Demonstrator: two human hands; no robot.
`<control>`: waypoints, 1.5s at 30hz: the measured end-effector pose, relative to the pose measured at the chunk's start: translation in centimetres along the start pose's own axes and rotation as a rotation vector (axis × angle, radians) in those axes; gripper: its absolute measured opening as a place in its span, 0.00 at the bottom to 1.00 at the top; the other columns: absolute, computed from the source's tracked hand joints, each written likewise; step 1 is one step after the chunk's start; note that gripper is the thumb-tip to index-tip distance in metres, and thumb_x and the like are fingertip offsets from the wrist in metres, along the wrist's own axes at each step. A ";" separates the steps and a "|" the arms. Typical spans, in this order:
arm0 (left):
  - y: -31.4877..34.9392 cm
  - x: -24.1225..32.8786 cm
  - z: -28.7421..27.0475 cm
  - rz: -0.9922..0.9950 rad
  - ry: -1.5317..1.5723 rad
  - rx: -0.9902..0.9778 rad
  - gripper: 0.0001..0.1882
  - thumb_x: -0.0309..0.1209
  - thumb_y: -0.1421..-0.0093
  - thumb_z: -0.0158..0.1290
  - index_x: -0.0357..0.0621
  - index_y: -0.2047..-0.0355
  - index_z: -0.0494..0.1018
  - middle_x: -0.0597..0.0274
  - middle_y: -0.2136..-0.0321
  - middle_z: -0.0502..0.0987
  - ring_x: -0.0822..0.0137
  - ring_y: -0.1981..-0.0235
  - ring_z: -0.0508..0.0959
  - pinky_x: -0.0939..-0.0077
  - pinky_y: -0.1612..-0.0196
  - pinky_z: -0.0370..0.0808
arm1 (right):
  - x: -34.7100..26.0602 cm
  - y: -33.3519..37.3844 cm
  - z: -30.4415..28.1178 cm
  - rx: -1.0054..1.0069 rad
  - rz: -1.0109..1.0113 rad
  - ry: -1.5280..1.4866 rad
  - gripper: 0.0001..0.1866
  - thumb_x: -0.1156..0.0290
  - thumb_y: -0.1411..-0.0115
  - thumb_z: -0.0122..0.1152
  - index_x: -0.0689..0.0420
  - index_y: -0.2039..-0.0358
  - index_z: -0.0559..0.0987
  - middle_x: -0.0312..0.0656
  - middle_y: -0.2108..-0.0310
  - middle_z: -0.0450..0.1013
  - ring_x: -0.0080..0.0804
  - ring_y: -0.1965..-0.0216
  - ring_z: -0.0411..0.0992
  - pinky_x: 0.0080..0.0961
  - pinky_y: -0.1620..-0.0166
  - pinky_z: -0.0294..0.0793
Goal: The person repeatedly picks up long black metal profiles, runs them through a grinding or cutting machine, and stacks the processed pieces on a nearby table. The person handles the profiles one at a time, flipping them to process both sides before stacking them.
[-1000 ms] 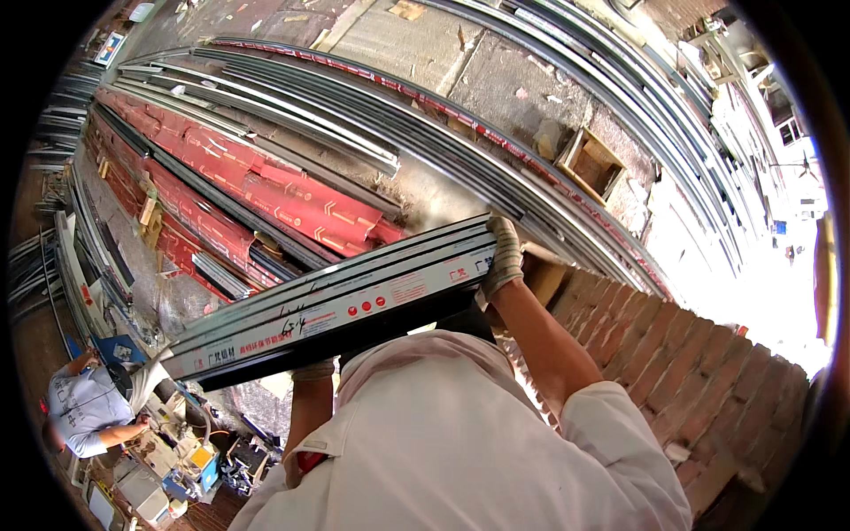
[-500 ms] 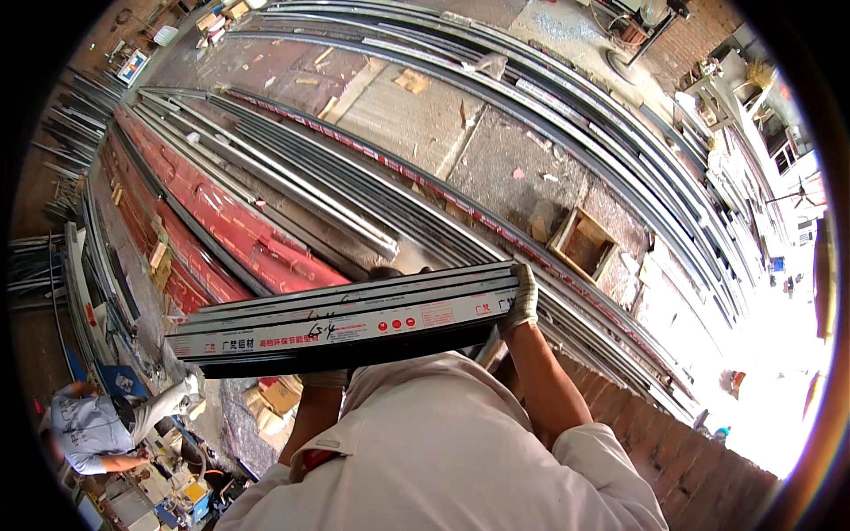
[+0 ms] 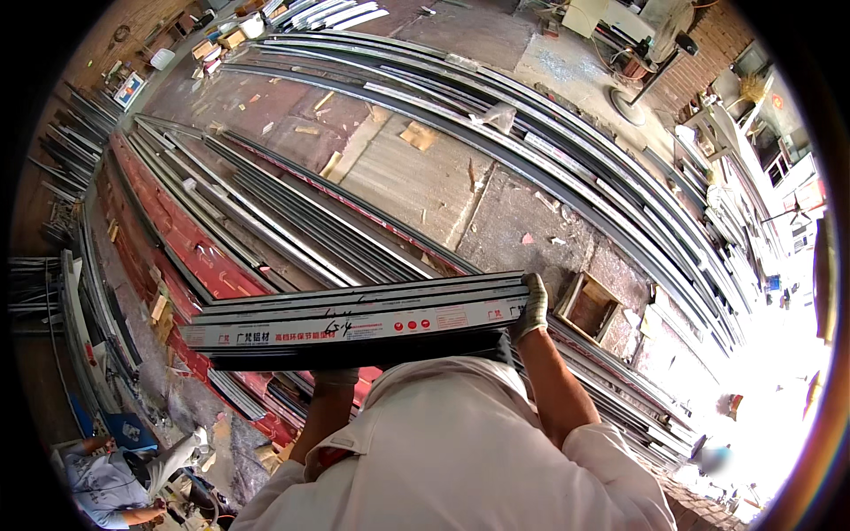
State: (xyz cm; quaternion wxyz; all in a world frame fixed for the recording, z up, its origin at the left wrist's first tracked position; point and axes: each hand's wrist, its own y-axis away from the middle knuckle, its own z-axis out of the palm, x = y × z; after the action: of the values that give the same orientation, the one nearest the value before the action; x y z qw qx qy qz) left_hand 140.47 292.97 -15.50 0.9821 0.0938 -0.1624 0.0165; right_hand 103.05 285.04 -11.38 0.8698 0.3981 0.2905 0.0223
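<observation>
A bundle of long metal profiles (image 3: 381, 329), dark with white printed film along its face, lies across the front of my body at waist height. At its right end, my right hand (image 3: 533, 305) in a pale work glove is wrapped round the edge. My left hand (image 3: 336, 376), also gloved, holds the bundle from below, left of the middle; its fingers are mostly hidden behind the profiles. The bundle tilts slightly, with its right end higher in the picture.
Long profiles (image 3: 292, 208) lie in rows on the floor ahead, beside red-wrapped ones (image 3: 208, 261). Another long stack (image 3: 567, 159) curves across the far side. A wooden box (image 3: 588, 308) sits beyond my right hand. A person (image 3: 111, 482) works at lower left. A pedestal fan (image 3: 627, 104) stands far right.
My viewpoint has shifted over the floor, so the person sits lower in the picture and more red-wrapped profiles show below the bundle. Both hands keep their hold, and the bundle sits slightly farther right.
</observation>
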 end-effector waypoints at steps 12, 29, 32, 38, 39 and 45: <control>-8.4 1.6 2.2 0.204 -0.140 0.031 0.29 0.52 0.35 0.42 0.42 0.44 0.66 0.53 0.44 0.70 0.53 0.43 0.68 0.52 0.40 0.63 | 0.3 -12.9 16.8 -0.101 0.156 0.206 0.15 0.55 0.43 0.52 0.54 0.67 0.76 0.42 0.68 0.76 0.42 0.66 0.72 0.39 0.56 0.72; -40.9 0.0 5.3 0.444 -0.163 0.402 0.29 0.50 0.36 0.45 0.40 0.44 0.66 0.53 0.44 0.69 0.52 0.43 0.68 0.52 0.38 0.62 | -2.3 -45.3 52.2 -0.154 0.216 0.841 0.18 0.56 0.45 0.56 0.54 0.59 0.72 0.40 0.67 0.67 0.33 0.67 0.64 0.38 0.64 0.68; -49.1 0.8 8.8 0.424 -0.144 0.366 0.29 0.50 0.36 0.46 0.40 0.44 0.66 0.53 0.43 0.69 0.52 0.43 0.68 0.52 0.38 0.61 | -7.3 -49.3 56.3 -0.106 0.218 0.713 0.14 0.59 0.45 0.56 0.52 0.60 0.72 0.37 0.70 0.67 0.31 0.69 0.65 0.36 0.65 0.68; -63.8 3.7 12.5 0.297 -0.157 -0.010 0.28 0.48 0.34 0.43 0.40 0.42 0.63 0.53 0.41 0.67 0.56 0.41 0.67 0.57 0.37 0.61 | -14.0 -53.2 64.1 -0.033 0.140 0.545 0.13 0.61 0.45 0.57 0.50 0.61 0.71 0.37 0.70 0.66 0.31 0.68 0.65 0.36 0.67 0.69; -65.8 3.9 13.0 0.279 -0.146 -0.029 0.28 0.49 0.34 0.43 0.40 0.42 0.63 0.53 0.41 0.67 0.56 0.42 0.67 0.57 0.37 0.61 | -14.3 -54.6 64.6 -0.020 0.156 0.487 0.13 0.61 0.45 0.57 0.50 0.61 0.71 0.37 0.69 0.66 0.32 0.68 0.65 0.35 0.66 0.69; -78.7 5.5 15.4 0.166 -0.101 0.028 0.28 0.49 0.34 0.44 0.40 0.43 0.64 0.53 0.43 0.68 0.55 0.43 0.68 0.56 0.38 0.62 | -16.4 -61.4 68.4 0.029 0.101 0.372 0.11 0.62 0.45 0.57 0.50 0.63 0.71 0.36 0.70 0.65 0.31 0.69 0.64 0.34 0.66 0.68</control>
State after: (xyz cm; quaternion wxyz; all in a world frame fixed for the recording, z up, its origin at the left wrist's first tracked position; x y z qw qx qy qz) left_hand 145.77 212.80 -13.50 0.9665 0.0945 -0.2186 0.0953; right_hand 113.36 192.25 -11.58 0.7932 0.4135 0.4262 0.1351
